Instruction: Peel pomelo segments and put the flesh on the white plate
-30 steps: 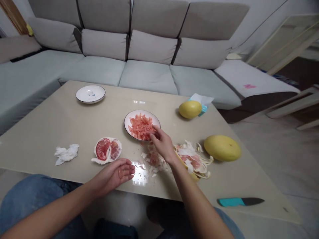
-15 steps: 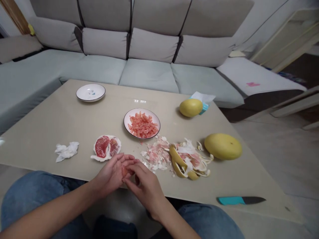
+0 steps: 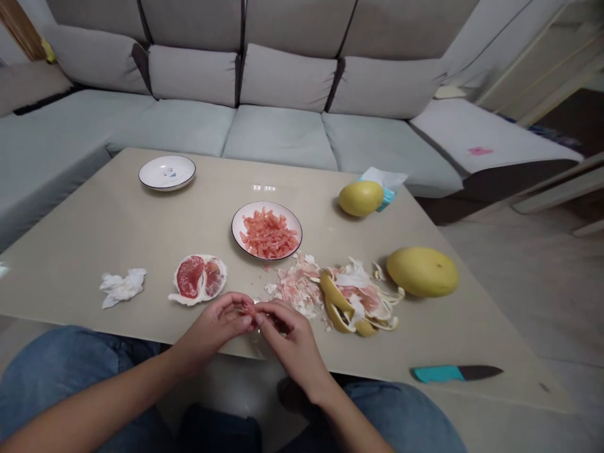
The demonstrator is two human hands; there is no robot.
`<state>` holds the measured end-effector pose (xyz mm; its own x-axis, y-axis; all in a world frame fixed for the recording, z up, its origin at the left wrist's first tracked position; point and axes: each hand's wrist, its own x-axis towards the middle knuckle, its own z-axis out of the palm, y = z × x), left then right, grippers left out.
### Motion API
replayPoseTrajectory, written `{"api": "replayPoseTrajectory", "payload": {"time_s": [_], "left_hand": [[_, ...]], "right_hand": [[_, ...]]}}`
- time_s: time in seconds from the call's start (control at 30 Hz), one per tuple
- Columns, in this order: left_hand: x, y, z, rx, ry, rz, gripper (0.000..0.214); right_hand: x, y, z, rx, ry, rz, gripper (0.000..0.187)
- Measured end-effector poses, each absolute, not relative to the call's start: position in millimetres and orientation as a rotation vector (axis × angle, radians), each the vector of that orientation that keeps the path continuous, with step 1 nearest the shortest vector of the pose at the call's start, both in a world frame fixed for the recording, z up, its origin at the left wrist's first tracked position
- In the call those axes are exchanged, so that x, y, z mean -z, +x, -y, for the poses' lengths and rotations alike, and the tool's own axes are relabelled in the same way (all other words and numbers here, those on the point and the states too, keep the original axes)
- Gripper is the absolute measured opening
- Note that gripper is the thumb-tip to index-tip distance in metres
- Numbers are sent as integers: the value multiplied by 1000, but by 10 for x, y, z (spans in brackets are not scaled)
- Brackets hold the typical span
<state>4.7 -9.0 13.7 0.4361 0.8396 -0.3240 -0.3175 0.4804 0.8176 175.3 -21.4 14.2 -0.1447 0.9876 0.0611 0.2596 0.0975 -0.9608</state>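
Note:
My left hand [image 3: 218,327] and my right hand [image 3: 289,336] meet at the near edge of the beige table [image 3: 94,239], fingertips pinched together on a small pink piece of pomelo flesh [image 3: 250,309]. Just beyond my left hand lies a peeled pomelo chunk [image 3: 199,277] with red flesh in white pith. A white plate [image 3: 267,231] heaped with pink pomelo pieces sits further back. Right of my hands is a pile of membrane scraps and yellow peel [image 3: 337,294].
Two whole yellow pomelos [image 3: 422,271] [image 3: 361,197] lie on the right, the far one by a tissue pack [image 3: 385,182]. An empty white dish [image 3: 167,172] is far left, a crumpled tissue [image 3: 121,286] near left, a teal-handled knife [image 3: 455,373] near right. Grey sofa [image 3: 283,88] behind.
My right hand has come back from the plate of pomelo pieces to my left hand. Both hands now pinch the small piece that lay in my left palm.

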Motion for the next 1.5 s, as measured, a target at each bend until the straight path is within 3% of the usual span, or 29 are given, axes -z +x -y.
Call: {"api": "replayPoseTrajectory", "payload": {"time_s": [0.23,0.37,0.5,0.93,1.23,1.5], "left_hand": [[-118,15,59,-839,1098,-1034,18],[-125,7,82,-812,1239,-1082,15],[-121,14,71,-804,1124,-1038,17],[-217,-25,30,-789,699,-881,20],[-165,-21,33,-789,803,-907,18],[-167,-25,44,-795,827,-905,15]], "right_hand": [[-104,1770,234,-1105,-1258,1519,21],[-117,1776,234,-1152,-1212,1529,11],[-144,1762,237,-1197,-1232,1448,7],[-85,1779,192,-1691,-1100,945,24],[-69,1780,202,-1660,-1132,1059,24],[-13,1751,198,-1775,-1072,824,23]]}}
